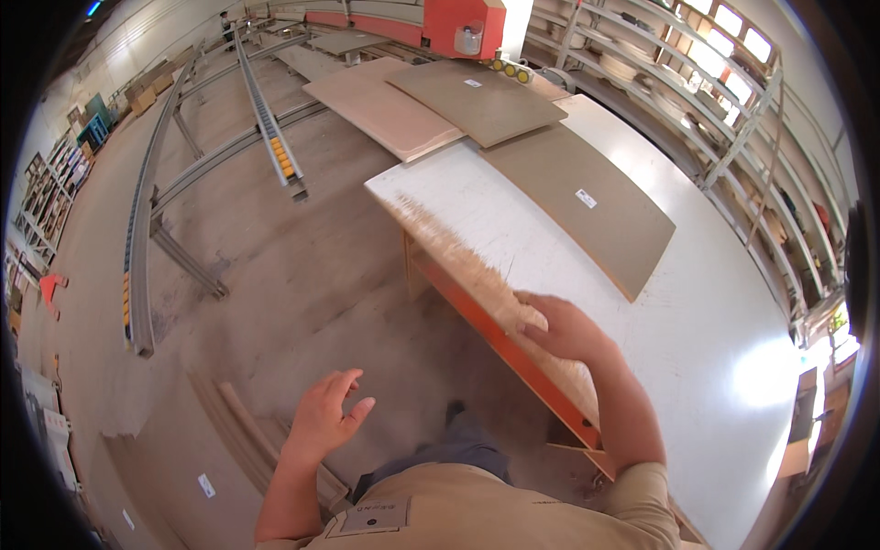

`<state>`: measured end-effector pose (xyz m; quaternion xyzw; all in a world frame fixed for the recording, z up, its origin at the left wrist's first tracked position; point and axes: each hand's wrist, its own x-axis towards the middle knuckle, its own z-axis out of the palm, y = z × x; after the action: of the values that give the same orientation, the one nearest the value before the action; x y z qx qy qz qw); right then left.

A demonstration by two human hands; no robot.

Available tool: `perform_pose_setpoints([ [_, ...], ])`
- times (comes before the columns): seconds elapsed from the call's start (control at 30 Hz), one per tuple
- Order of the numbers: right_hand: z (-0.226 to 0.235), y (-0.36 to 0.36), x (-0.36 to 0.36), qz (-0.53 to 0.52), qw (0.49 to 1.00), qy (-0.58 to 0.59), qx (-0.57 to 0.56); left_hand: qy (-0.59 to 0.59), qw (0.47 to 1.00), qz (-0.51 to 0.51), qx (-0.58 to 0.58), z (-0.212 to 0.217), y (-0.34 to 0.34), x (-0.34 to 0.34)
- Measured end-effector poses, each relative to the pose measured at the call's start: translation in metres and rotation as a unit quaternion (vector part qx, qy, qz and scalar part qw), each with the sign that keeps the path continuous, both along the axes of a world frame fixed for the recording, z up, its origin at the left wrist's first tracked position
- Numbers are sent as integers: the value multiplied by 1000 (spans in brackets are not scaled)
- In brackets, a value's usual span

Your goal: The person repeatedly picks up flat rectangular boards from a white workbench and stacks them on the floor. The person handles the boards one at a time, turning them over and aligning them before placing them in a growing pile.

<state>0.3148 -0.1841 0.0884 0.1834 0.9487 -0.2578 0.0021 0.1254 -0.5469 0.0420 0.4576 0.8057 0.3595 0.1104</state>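
Left hand (325, 417) at 7 o'clock: open, fingers spread, holding nothing, over the floor (275, 275). Right hand (559, 330) at 5 o'clock: flat, palm down on the sawdust (467, 261) along the table (733, 367) edge. Brown board (582, 206) lies at 1 o'clock, apart from it.

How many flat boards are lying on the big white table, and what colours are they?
Grey-brown boards: 2, one near the middle of the white table at and one farther back at.
Pinkish-tan boards: 1, at the far end.
Total: 3 boards.
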Motion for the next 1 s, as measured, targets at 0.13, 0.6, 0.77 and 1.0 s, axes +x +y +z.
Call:
perform_pose_setpoints([
  [0.13, -18, 126, -88, 9, 997, 75, 23, 39, 999, -9, 27, -26, 90, -47],
  [0.6, -96, 325, -417, -107, 966, 53, 227, 209, 952, 225, -9, -128, 358, -254],
  [0.77, -111, 321, -381, -117, 961, 48, 247, 211, 950, 230, -19, -134, 354, -254],
  [1.0, -100, 290, -203, -148, 954, -11, 261, 212, 957, 197, -21, -138, 355, -260],
])
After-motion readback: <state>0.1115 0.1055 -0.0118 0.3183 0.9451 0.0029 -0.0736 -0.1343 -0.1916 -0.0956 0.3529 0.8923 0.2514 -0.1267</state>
